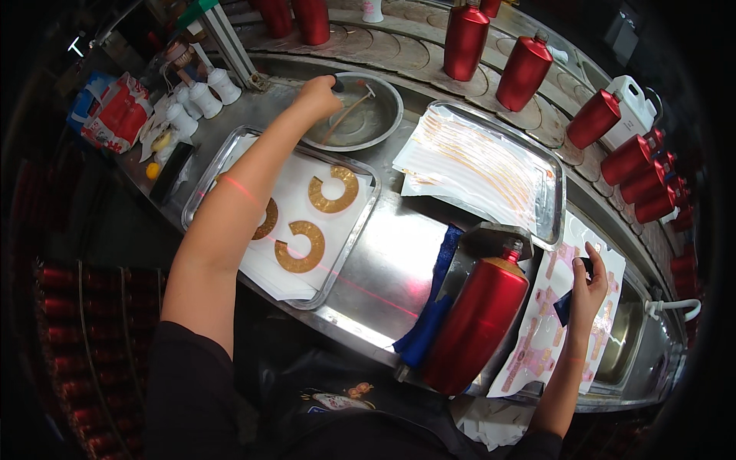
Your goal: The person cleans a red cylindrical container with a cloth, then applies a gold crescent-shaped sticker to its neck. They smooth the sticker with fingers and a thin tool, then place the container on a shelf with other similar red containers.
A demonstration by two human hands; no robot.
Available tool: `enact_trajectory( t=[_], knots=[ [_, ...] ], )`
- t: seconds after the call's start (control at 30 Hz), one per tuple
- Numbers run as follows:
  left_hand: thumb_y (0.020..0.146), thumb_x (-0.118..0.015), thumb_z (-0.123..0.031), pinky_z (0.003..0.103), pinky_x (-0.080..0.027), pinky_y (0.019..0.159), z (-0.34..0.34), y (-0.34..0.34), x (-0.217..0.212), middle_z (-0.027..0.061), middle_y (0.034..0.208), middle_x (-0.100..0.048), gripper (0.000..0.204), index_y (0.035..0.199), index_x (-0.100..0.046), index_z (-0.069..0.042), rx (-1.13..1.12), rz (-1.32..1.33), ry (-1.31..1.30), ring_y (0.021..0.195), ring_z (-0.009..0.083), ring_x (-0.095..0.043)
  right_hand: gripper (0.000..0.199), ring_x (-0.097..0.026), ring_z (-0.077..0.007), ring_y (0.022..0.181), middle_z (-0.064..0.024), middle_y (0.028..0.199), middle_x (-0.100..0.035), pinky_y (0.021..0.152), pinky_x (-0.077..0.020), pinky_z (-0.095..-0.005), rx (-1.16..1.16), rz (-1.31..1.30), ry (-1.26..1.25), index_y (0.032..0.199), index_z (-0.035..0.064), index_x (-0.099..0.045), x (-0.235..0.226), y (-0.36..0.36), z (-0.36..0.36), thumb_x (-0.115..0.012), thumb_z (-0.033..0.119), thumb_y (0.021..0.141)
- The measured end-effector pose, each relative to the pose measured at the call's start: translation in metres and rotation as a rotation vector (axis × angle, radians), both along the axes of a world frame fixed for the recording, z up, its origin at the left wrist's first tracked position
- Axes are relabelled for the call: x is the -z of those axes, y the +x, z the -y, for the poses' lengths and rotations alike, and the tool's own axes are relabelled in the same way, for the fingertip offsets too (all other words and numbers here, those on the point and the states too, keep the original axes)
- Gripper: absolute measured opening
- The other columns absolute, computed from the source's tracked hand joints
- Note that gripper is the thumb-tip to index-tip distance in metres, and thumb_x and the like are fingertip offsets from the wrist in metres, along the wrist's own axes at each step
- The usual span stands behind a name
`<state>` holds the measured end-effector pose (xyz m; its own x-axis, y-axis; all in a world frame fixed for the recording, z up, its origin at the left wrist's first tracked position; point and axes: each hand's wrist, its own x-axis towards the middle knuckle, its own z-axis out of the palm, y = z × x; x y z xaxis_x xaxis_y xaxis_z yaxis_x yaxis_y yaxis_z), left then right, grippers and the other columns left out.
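Note:
My left hand [317, 100] reaches to the rim of a round metal bowl [395, 103] of water. Its fingers are closed, with something dark at the tips that I cannot make out. A thin brownish strip and a small pale-headed tool [370, 90] are in the bowl. On the right, my right hand [589, 295] is over a white decal sheet [529, 349] with pink and gold pieces, a dark blue flat piece [563, 308] in its curled fingers. Between my arms a large glossy red bottle [479, 326] lies tilted in a metal holder [491, 239], beside a blue cloth [431, 307].
Below my left forearm, a metal tray [331, 287] bears gold C-shaped decals [300, 247] on white paper. Another tray [558, 201] carries sheets with thin gold strips [479, 157]. Red bottles [525, 70] stand along the curved conveyor [418, 38]. A sink [630, 330] is far right.

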<state>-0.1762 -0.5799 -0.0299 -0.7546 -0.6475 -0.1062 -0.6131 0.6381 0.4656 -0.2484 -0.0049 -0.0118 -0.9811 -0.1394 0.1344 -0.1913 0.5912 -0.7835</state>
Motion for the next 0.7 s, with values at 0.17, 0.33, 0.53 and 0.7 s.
enact_trajectory(
  t=[0.17, 0.33, 0.53, 0.7],
  knots=[
    [0.070, -0.077, -0.005, 0.036, -0.058, 0.064, -0.008, -0.012, 0.006, 0.0156, 0.095, -0.074, 0.053, 0.121, -0.064, -0.001, -0.020, 0.189, 0.120, 0.076, 0.0254, -0.074, 0.039, -0.058, -0.0089, 0.088, -0.0047, 0.099, -0.063, 0.075, -0.0466, -0.0224, -0.060, -0.056, -0.068, 0.131, 0.0002, -0.062, -0.002, 0.008, 0.011, -0.063, 0.010, 0.093],
    [0.072, -0.076, 0.001, 0.031, -0.054, 0.052, -0.007, -0.004, -0.005, 0.0133, 0.080, -0.072, 0.064, 0.132, -0.054, 0.004, -0.090, -0.005, 0.371, 0.063, 0.0199, -0.070, 0.039, -0.057, -0.0085, 0.087, -0.0042, 0.101, -0.063, 0.075, -0.0460, -0.0213, -0.081, -0.021, -0.097, 0.131, 0.0002, -0.062, -0.005, 0.012, 0.018, -0.064, 0.009, 0.093],
    [0.078, -0.073, -0.001, 0.028, -0.053, 0.056, -0.010, 0.018, -0.065, 0.0134, 0.088, -0.071, 0.085, 0.147, -0.027, 0.015, 0.021, -0.100, 0.501, 0.068, 0.0154, -0.066, 0.037, -0.056, -0.0067, 0.084, -0.0032, 0.099, -0.062, 0.073, -0.0452, -0.0202, -0.118, -0.026, -0.099, 0.129, 0.0012, -0.064, -0.018, 0.017, 0.029, -0.064, 0.009, 0.093],
    [0.080, -0.072, -0.005, 0.027, -0.051, 0.058, -0.031, 0.041, -0.124, 0.0129, 0.088, -0.072, 0.093, 0.152, -0.015, 0.016, 0.109, -0.147, 0.435, 0.066, 0.0134, -0.064, 0.036, -0.054, -0.0047, 0.075, -0.0016, 0.093, -0.063, 0.067, -0.0437, -0.0185, -0.219, -0.039, -0.187, 0.128, 0.0021, -0.065, -0.042, 0.029, 0.050, -0.064, 0.008, 0.093]
  ],
)
